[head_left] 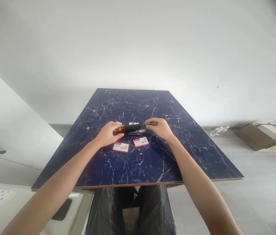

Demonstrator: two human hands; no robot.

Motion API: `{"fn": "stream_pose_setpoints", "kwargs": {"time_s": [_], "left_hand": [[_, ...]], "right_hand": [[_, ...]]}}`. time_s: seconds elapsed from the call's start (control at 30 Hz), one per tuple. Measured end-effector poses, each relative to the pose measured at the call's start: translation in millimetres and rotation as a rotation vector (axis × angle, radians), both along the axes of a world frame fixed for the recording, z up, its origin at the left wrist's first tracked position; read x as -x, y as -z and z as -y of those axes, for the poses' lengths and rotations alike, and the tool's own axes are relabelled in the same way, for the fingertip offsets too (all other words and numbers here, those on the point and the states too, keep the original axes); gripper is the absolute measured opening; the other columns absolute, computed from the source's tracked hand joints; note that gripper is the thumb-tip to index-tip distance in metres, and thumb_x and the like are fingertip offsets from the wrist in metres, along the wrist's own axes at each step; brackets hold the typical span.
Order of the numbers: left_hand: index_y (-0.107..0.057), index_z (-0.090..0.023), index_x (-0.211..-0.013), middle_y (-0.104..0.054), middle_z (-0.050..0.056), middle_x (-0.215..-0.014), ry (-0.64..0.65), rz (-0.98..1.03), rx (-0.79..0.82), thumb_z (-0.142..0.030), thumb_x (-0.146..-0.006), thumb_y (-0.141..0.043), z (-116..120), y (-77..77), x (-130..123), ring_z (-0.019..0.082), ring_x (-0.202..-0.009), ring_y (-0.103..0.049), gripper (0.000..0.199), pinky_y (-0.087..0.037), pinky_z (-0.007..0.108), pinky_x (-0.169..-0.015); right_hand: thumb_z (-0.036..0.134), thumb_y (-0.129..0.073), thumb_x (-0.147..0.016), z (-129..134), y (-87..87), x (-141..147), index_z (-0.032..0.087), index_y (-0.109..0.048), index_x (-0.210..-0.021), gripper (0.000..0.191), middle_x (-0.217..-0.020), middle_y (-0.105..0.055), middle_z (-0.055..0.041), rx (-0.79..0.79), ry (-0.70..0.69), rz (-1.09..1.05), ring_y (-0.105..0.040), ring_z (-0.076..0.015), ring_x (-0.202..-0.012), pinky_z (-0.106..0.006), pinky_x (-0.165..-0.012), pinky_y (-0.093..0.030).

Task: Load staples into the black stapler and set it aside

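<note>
A black stapler [133,128] with an orange detail lies across the middle of the dark blue marbled table [138,166]. Its rear end is gripped by my left hand [109,133], and a metal part shows at its right end. Just right of the stapler, my right hand [161,126] pinches a small grey strip, which looks like a row of staples [148,123]. Two red-and-white staple boxes lie in front of the stapler, a left box [121,147] and a right box [140,142]. Behind the stapler, a white card or packet [134,123] is partly hidden.
Beyond the table rises a white wall [138,49]. On the floor at the right are a clear plastic bottle [218,131] and a brown cardboard box [262,136]. A dark flat object [62,209] lies at lower left, below the table's front edge.
</note>
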State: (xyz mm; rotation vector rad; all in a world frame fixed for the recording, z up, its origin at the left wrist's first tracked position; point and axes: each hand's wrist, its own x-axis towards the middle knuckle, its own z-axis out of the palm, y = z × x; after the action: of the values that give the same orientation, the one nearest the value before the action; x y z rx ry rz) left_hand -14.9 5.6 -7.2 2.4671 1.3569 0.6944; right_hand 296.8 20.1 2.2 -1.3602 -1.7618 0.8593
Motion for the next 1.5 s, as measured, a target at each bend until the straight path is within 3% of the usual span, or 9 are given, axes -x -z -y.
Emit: {"fn": "stream_pose_setpoints", "kwargs": {"time_s": [0.2,0.3,0.47,0.6,0.97,1.07,1.17,1.43,1.5], "left_hand": [[-0.067,-0.021,-0.124,-0.069,0.010,-0.107,0.004,0.009,-0.006,-0.044,-0.087,-0.062,-2,3.1,0,0.028,-0.104,-0.059,0.044,-0.049,0.042,-0.092],[-0.068,-0.021,-0.123,-0.069,0.010,-0.107,-0.003,0.007,0.001,-0.045,-0.088,-0.061,-1,2.9,0,0.027,-0.102,-0.059,0.043,-0.048,0.042,-0.090],[-0.068,-0.021,-0.122,-0.069,0.010,-0.104,-0.003,0.005,-0.003,-0.045,-0.088,-0.061,0,0.9,-1,0.028,-0.100,-0.059,0.042,-0.048,0.042,-0.089],[-0.068,-0.022,-0.122,-0.069,0.010,-0.103,-0.004,-0.014,0.000,-0.044,-0.088,-0.061,0,0.0,-1,0.027,-0.100,-0.059,0.041,-0.048,0.041,-0.088],[-0.067,-0.022,-0.123,-0.068,0.010,-0.106,-0.009,-0.012,0.030,-0.046,-0.088,-0.060,0,-0.4,-1,0.028,-0.102,-0.058,0.043,-0.048,0.043,-0.089],[-0.065,-0.023,-0.128,-0.065,0.011,-0.114,-0.009,0.002,0.045,-0.047,-0.088,-0.062,-3,2.3,1,0.029,-0.110,-0.057,0.047,-0.048,0.044,-0.095],[-0.061,-0.025,-0.134,-0.060,0.011,-0.122,-0.030,0.010,0.087,-0.051,-0.083,-0.067,-7,4.4,3,0.029,-0.115,-0.056,0.057,-0.046,0.045,-0.100],[-0.062,-0.026,-0.134,-0.061,0.011,-0.125,-0.045,0.007,0.133,-0.051,-0.082,-0.070,-5,-0.2,0,0.030,-0.123,-0.052,0.058,-0.045,0.046,-0.104],[-0.062,-0.026,-0.133,-0.062,0.011,-0.125,-0.048,0.011,0.140,-0.051,-0.081,-0.070,-5,-0.4,-2,0.030,-0.122,-0.052,0.058,-0.046,0.046,-0.102]], "right_hand": [[0.046,-0.071,-0.081,-2,-0.9,-3,0.020,-0.070,-0.118,0.045,-0.104,-0.076,-0.0093,0.017,0.087,-0.098,-0.072,-0.0260,-0.097,-0.041,-0.094,-0.053],[0.045,-0.070,-0.082,0,-2.7,-3,0.020,-0.070,-0.116,0.041,-0.108,-0.075,-0.0091,0.016,0.034,-0.087,-0.071,-0.0249,-0.099,-0.040,-0.094,-0.053],[0.036,-0.074,-0.079,3,-3.5,1,0.024,-0.075,-0.098,0.023,-0.108,-0.075,-0.0040,0.022,-0.118,0.151,-0.069,-0.0239,-0.099,-0.037,-0.092,-0.052],[0.034,-0.071,-0.082,3,-1.4,5,0.025,-0.075,-0.101,0.022,-0.108,-0.075,-0.0028,0.067,-0.200,0.219,-0.069,-0.0228,-0.096,-0.036,-0.090,-0.050],[0.033,-0.070,-0.081,7,-4.2,8,0.027,-0.075,-0.106,0.026,-0.111,-0.074,-0.0009,0.018,-0.215,0.306,-0.068,-0.0212,-0.096,-0.033,-0.089,-0.050],[0.034,-0.070,-0.081,9,-12.4,3,0.026,-0.073,-0.107,0.027,-0.109,-0.074,-0.0022,-0.006,-0.130,0.346,-0.068,-0.0210,-0.096,-0.032,-0.086,-0.051],[0.035,-0.062,-0.086,14,-21.4,3,0.022,-0.071,-0.093,0.017,-0.095,-0.075,-0.0045,0.030,0.026,0.412,-0.069,-0.0212,-0.088,-0.030,-0.078,-0.050],[0.017,-0.045,-0.090,35,-30.2,23,0.018,-0.063,-0.097,0.020,-0.090,-0.073,-0.0115,-0.039,0.185,0.651,-0.067,-0.0269,-0.083,-0.032,-0.073,-0.043],[0.018,-0.045,-0.090,36,-27.2,26,0.019,-0.062,-0.101,0.021,-0.085,-0.073,-0.0101,-0.016,0.155,0.609,-0.067,-0.0257,-0.079,-0.031,-0.071,-0.043]]}}
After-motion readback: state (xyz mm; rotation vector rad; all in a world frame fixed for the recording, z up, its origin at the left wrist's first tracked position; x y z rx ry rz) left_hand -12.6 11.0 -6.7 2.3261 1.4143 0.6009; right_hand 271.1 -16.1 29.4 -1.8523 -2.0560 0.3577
